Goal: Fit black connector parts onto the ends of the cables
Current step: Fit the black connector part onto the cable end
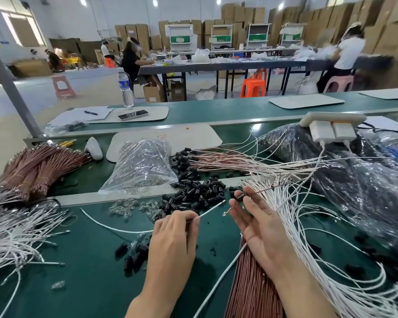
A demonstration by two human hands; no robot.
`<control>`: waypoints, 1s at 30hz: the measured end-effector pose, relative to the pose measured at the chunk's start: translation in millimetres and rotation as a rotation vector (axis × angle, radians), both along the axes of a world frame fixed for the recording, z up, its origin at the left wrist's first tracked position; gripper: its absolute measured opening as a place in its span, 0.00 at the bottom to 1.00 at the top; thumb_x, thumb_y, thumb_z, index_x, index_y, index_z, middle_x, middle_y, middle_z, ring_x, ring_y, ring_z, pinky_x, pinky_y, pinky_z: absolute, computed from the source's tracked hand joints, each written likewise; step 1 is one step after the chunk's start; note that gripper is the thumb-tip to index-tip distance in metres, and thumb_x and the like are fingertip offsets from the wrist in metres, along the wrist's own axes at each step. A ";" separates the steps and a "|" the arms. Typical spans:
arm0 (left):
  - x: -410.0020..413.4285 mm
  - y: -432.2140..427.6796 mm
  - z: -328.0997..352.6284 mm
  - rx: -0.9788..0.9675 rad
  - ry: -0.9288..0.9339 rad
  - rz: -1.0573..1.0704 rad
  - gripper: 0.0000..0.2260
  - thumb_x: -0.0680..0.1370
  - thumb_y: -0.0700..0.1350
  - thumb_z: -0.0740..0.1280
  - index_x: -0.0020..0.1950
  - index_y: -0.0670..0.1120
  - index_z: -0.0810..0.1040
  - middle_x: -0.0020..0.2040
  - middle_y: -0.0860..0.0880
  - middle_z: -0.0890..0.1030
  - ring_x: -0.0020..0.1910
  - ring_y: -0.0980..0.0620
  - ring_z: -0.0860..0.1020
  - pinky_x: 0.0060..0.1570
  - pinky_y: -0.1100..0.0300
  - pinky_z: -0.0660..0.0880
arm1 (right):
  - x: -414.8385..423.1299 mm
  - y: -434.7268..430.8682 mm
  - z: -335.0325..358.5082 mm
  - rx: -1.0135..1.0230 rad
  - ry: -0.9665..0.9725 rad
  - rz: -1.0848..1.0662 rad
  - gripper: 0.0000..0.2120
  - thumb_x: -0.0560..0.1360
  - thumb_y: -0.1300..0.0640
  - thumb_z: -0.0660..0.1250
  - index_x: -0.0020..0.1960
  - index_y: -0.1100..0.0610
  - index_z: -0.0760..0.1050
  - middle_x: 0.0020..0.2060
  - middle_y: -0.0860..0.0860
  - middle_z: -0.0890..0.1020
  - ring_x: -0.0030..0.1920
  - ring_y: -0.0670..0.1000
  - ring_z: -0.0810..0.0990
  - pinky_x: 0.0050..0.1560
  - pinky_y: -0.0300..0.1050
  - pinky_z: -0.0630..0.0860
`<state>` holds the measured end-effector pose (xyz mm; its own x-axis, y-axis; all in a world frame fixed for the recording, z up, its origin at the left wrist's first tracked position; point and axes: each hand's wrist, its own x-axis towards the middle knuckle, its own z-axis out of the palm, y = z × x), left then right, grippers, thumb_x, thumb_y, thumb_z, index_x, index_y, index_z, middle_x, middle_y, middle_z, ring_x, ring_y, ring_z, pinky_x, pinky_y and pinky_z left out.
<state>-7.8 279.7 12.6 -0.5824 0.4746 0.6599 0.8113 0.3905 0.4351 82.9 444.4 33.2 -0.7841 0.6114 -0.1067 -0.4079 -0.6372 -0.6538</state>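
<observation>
Green workbench (90, 267) in a busy workshop. Left hand (172, 237) has its fingers curled, pinching a white cable (211, 209) near its bare end. Right hand (260, 226), just beside it, pinches a black connector (239, 198) on a brown cable (269, 189). A pile of loose connectors (200, 193) lies just beyond both hands.

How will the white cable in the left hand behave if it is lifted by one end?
Probably it droops: the white cable trails in a curve over the green mat. Yet the short end past the left hand juts straight, so it seems springy, not limp. It looks thin, likely light.
</observation>
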 end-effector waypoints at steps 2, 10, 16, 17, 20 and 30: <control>0.3 -0.3 -0.5 -0.011 0.010 -0.012 0.06 0.84 0.52 0.58 0.52 0.53 0.72 0.42 0.60 0.76 0.43 0.62 0.67 0.48 0.66 0.66 | -1.3 -3.2 -0.2 -0.010 0.002 0.054 0.11 0.75 0.65 0.67 0.54 0.57 0.85 0.54 0.58 0.85 0.51 0.55 0.86 0.48 0.45 0.84; -2.3 0.9 -1.1 -0.024 0.032 -0.032 0.02 0.82 0.47 0.64 0.51 0.50 0.75 0.43 0.59 0.77 0.40 0.60 0.67 0.47 0.65 0.67 | -4.6 -7.2 -2.6 0.010 0.019 0.145 0.14 0.75 0.65 0.69 0.59 0.59 0.84 0.59 0.60 0.84 0.53 0.56 0.86 0.49 0.46 0.83; -0.8 -0.1 0.0 -0.011 0.004 -0.027 0.02 0.81 0.48 0.65 0.50 0.51 0.75 0.41 0.60 0.75 0.37 0.59 0.69 0.40 0.66 0.66 | -5.0 -8.6 -5.3 0.040 0.017 0.162 0.14 0.75 0.64 0.70 0.60 0.60 0.83 0.58 0.61 0.84 0.54 0.56 0.85 0.48 0.44 0.83; -0.8 -0.9 0.9 -0.005 -0.009 -0.025 0.02 0.82 0.48 0.65 0.50 0.52 0.74 0.40 0.61 0.74 0.35 0.59 0.70 0.37 0.67 0.66 | -5.1 -8.8 -5.3 0.035 0.013 0.164 0.14 0.75 0.64 0.70 0.60 0.60 0.83 0.58 0.61 0.84 0.54 0.57 0.85 0.48 0.44 0.83; -1.0 -2.5 2.9 0.004 -0.032 -0.037 0.03 0.82 0.50 0.63 0.50 0.52 0.74 0.39 0.60 0.74 0.32 0.60 0.71 0.32 0.69 0.68 | -6.4 -11.5 -5.1 0.030 -0.005 0.172 0.13 0.74 0.65 0.70 0.58 0.61 0.84 0.57 0.62 0.84 0.54 0.58 0.86 0.47 0.43 0.83; 0.3 -3.1 5.5 0.012 -0.027 -0.098 0.04 0.82 0.49 0.64 0.50 0.50 0.77 0.42 0.59 0.76 0.35 0.61 0.74 0.33 0.64 0.74 | -8.8 -14.2 -4.3 0.007 -0.046 0.136 0.11 0.72 0.65 0.70 0.52 0.63 0.85 0.54 0.62 0.85 0.49 0.55 0.87 0.43 0.41 0.84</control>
